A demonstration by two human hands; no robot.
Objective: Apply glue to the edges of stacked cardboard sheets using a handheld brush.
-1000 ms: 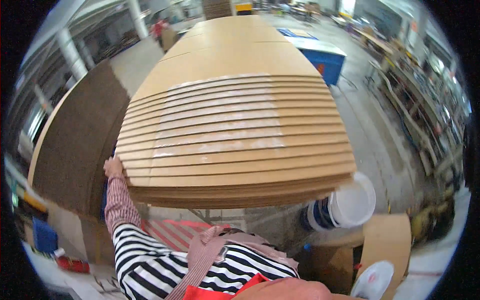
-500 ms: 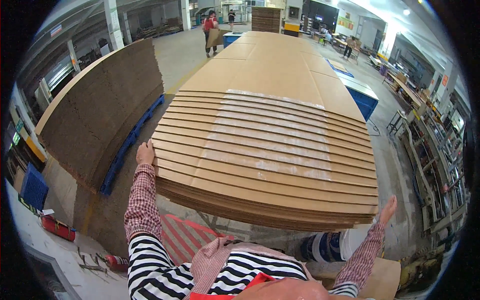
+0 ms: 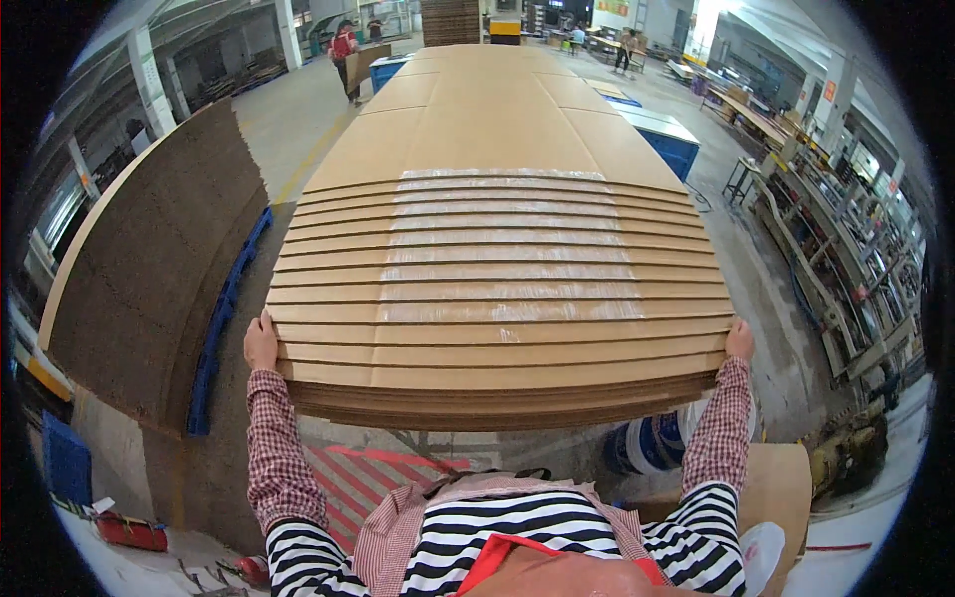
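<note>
- Both bare hands flank a fanned pile of brown cardboard sheets at the centre of the frame, its stepped edges facing the wearer.
- The left hand, left of centre, meets the pile's left edge with fingers bent; whether it grips or merely presses cannot be told.
- The right hand, right of centre, rests against the opposite edge, fingers bent; its grip is likewise unclear.
- A streaky whitish coating crosses the exposed steps in mid-frame.
- Uneven pressure from the two hands could skew the sheets and spoil their even stagger.
- Sheets sliding over one another could smear the coating, or stick crookedly if it is wet, which the view does not settle.
- A careless swing of the right forearm could knock the blue-and-white bucket at lower right, close by the sleeve.
- That bucket is partly hidden behind the arm; its contents cannot be seen.
- A blue bin at upper right carries a pale flat top that conceals its inside.
- A red cylinder lies at lower left, its contents out of sight.
</note>
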